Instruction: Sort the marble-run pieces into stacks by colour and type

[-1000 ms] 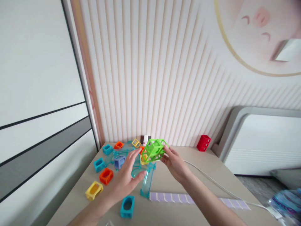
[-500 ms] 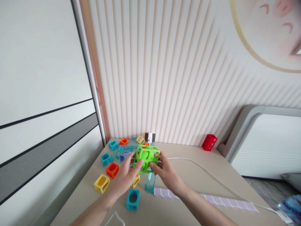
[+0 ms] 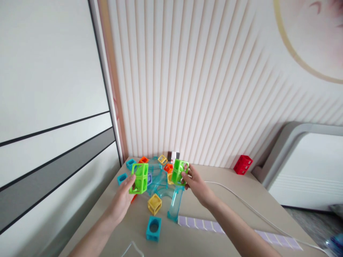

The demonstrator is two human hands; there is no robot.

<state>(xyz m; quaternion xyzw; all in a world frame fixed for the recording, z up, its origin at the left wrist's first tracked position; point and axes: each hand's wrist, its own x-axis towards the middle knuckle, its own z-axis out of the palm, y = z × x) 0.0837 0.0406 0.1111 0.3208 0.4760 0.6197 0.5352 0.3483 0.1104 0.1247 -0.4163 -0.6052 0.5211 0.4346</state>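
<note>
1. Our left hand (image 3: 120, 200) and right hand (image 3: 197, 184) are bare, with slender fingers.
2. Our left forearm (image 3: 92, 233) and right forearm (image 3: 235, 225) are bare too, slim and smooth, widening from narrow wrists.

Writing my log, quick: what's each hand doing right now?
Left hand: holding a green plastic open-frame block.
Right hand: holding another green plastic open-frame block.

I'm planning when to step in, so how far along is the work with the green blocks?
Looks done: the green blocks are apart. In hand: the left hand holds one green block, the right hand the other. Left, seemingly: neither is on the table, where a yellow block and a teal block lie loose.
</note>
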